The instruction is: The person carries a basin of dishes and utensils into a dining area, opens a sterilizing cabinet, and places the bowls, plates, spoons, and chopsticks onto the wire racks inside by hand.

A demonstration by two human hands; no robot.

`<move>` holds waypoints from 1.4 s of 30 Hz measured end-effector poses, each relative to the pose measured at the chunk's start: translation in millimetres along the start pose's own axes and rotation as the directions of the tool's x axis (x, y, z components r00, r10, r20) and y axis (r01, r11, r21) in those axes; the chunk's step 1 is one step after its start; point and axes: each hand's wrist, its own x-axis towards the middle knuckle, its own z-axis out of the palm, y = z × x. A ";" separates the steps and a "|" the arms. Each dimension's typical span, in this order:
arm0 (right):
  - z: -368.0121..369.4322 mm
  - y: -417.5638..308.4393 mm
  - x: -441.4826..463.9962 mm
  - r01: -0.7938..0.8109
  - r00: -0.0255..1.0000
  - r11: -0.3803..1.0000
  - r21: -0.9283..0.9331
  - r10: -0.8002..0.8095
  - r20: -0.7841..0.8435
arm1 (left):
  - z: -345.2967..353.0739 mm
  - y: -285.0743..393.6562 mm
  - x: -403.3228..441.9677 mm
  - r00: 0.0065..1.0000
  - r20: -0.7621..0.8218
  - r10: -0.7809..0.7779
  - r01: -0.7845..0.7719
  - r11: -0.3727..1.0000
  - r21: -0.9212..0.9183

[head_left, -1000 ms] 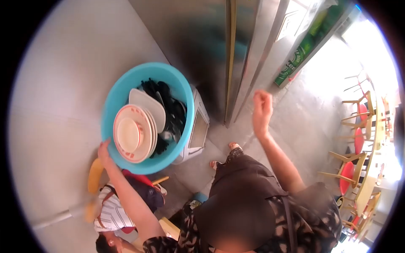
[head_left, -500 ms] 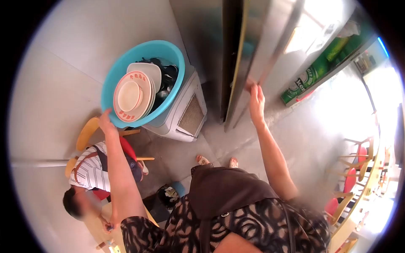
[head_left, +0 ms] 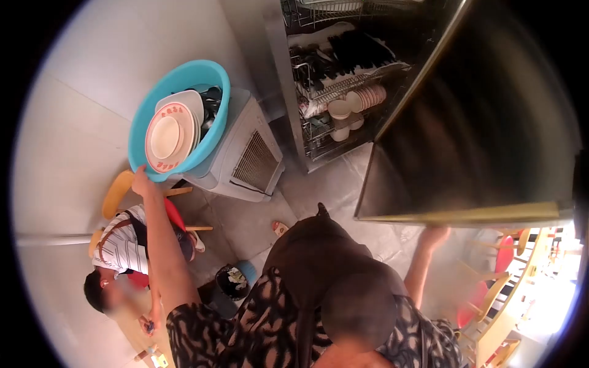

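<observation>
And there, at the near end, the rim of a round turquoise plastic tub (head_left: 184,75) was gripped by the left hand (head_left: 145,183), its thumb laid over the edge, its lower fingers hidden; on the other side, the bottom edge of a broad, dark, shiny metal door (head_left: 472,141) was met by the right hand (head_left: 434,237), its fingers masked, so whether they were curled or spread could not be told; the tub was placed up and slightly right of the left fingers, seen as an oval, its long axis tilted up and rightward; by the left hand it was touched, from the right it was set well apart; inside, a small cream bowl (head_left: 165,137) was carried on cream plates marked in red (head_left: 173,109), a pale squarish dish (head_left: 192,102) tucked behind, dark utensils (head_left: 212,101) heaped alongside; underneath, support was given by a boxy pale-grey air cooler (head_left: 245,147); and between tub and door, a tall steel cabinet (head_left: 288,92) was opened to view, wire racks (head_left: 343,84) exposed, white bowls (head_left: 339,110) lodged low; farther out, a seated person in a striped shirt (head_left: 123,239) was seen at the left.
</observation>
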 end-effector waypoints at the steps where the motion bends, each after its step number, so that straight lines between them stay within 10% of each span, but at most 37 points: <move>1: -12.0 3.8 9.9 -0.053 0.996 0.999 -0.006 0.053 -0.070 | 1.3 7.0 -12.5 0.997 -0.001 -0.072 0.072 0.990 -0.121; 2: -36.2 22.0 21.2 0.210 0.976 0.764 -0.611 -0.203 0.082 | -3.4 1.7 -12.8 0.999 -0.040 0.008 -0.011 0.997 -0.076; 5: -70.9 84.1 58.8 0.004 0.999 0.987 -0.161 0.002 0.039 | -15.0 -11.6 7.3 0.962 -0.052 0.269 -0.218 0.867 0.447; 8: -90.6 113.0 100.6 -0.221 0.975 0.975 0.018 0.221 -0.018 | -10.8 -5.6 2.3 0.978 -0.096 0.184 -0.152 0.950 0.272; 10: -94.5 130.4 120.4 -0.265 0.962 0.963 0.051 0.267 -0.053 | -9.6 -8.0 4.2 0.623 -0.159 0.766 -0.541 0.569 0.620; 12: -93.8 96.7 120.7 -0.290 0.936 0.952 0.097 0.303 -0.181 | 11.7 21.6 -27.0 0.564 -0.100 0.820 -0.625 0.502 0.598; 14: -78.6 17.2 101.6 -0.331 0.846 0.912 0.244 0.401 -0.350 | 23.8 37.8 -33.5 0.700 0.243 0.672 -0.714 0.660 0.231; 18: -52.4 -5.7 80.4 -0.041 0.840 0.921 0.388 0.242 -0.485 | 41.4 52.5 -8.3 0.733 0.650 0.199 -0.586 0.670 0.456; 19: -32.9 -18.7 68.8 0.124 0.937 0.989 0.079 -0.090 -0.337 | 51.1 61.7 -13.8 0.772 0.636 0.004 -0.516 0.588 0.623; 21: 34.2 -66.7 33.8 -0.064 0.995 0.916 0.397 0.030 0.090 | 60.1 54.2 -1.2 0.758 0.645 -0.095 -0.580 0.354 0.734; 23: 94.0 -154.7 -7.9 -0.356 0.849 0.843 0.403 0.112 0.516 | 59.4 36.8 15.9 0.731 0.673 -0.111 -0.579 0.420 0.699; 25: 147.6 -218.6 -40.9 -0.081 0.617 0.953 0.293 -0.183 0.766 | 62.0 44.6 12.2 0.749 0.610 -0.257 -0.450 0.478 0.754; 26: 178.9 -236.2 -61.3 -0.023 0.514 0.851 0.525 -0.441 0.736 | 59.9 50.2 14.1 0.740 0.620 -0.260 -0.465 0.468 0.751; 28: 220.5 -297.5 -94.0 -0.062 0.334 0.724 0.687 -0.633 0.698 | 57.0 50.8 15.2 0.570 0.621 -0.538 0.106 0.797 0.594; 32: 274.2 -379.3 -163.8 0.188 0.246 0.535 0.824 -0.838 0.487 | 25.5 25.0 43.5 0.320 0.903 -0.286 0.476 0.873 0.108; 33: 286.8 -389.1 -183.9 0.160 0.236 0.518 0.840 -0.846 0.477 | 32.0 24.0 27.8 0.250 0.916 -0.312 0.482 0.861 0.162; 36: 277.1 -402.0 -185.5 0.093 0.256 0.591 0.802 -0.792 0.554 | 53.3 65.6 -44.2 0.623 0.709 -0.331 0.349 0.929 0.126; 39: 268.3 -391.8 -168.0 -0.078 0.348 0.527 0.847 -0.781 0.518 | 65.7 95.9 -56.6 0.426 0.775 -0.467 -0.019 0.852 0.524; 42: 244.8 -353.4 -127.0 -0.117 0.037 0.573 0.811 -0.814 0.580 | 95.3 101.8 -107.9 0.305 0.844 -0.442 -0.207 0.834 0.512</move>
